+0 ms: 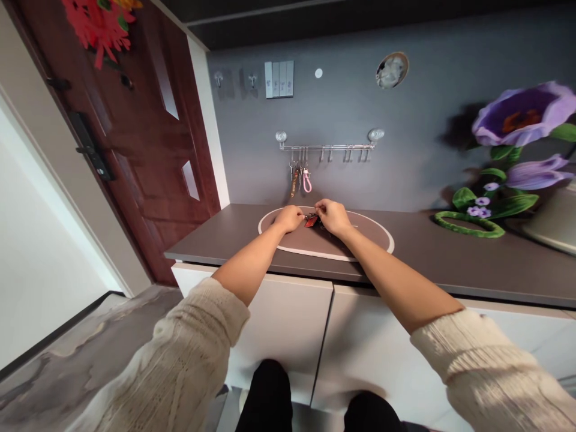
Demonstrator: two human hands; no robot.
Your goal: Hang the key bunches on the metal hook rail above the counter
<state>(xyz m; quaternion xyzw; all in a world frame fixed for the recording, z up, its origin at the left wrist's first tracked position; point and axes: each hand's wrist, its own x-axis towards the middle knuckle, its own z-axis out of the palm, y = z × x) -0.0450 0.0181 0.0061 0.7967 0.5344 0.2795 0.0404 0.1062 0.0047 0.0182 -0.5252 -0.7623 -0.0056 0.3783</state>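
Observation:
Just above an oval brown mat with a pale rim [372,239], both my hands are close together. My left hand [289,218] pinches one end of a small keychain with a red tag [311,221]. On its other side, the fingers of my right hand [332,217] are closed on the keychain's dark parts, which they partly hide. On the wall behind, a clear hook rail [333,147] carries keys with a pink loop [306,182] and a brown patterned strap [294,183] on its left hooks.
The mat lies on a dark countertop [216,237] above white cabinet doors [288,318]. Purple artificial flowers [522,120] stand at the right. A dark red door [148,156] is on the left. Switches [279,79] and two small hooks are on the grey wall.

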